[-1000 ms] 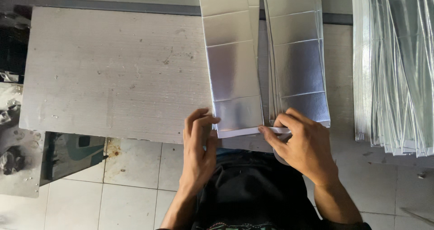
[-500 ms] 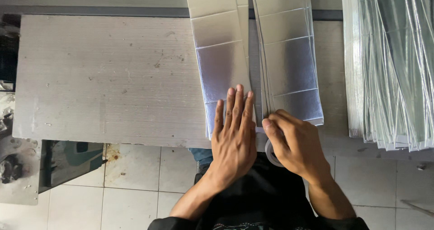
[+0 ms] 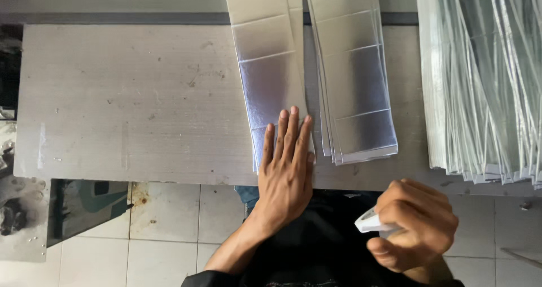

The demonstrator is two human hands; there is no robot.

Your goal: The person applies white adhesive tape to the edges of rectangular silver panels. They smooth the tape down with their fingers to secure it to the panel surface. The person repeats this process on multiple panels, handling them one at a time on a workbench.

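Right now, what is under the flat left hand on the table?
Under the left hand lies the near end of a silver foil strip on the grey table. The strip's near edge is covered by the palm.

Even, diffuse daylight, moderately bright; silver foil strips [image 3: 271,89] show soft sheen, brightest toward 12 o'clock; clear sleeve stack [image 3: 485,78] at 2 o'clock glares white; shadows faint; right hand [image 3: 415,225] at 5 o'clock slightly motion-blurred; centre sharp.
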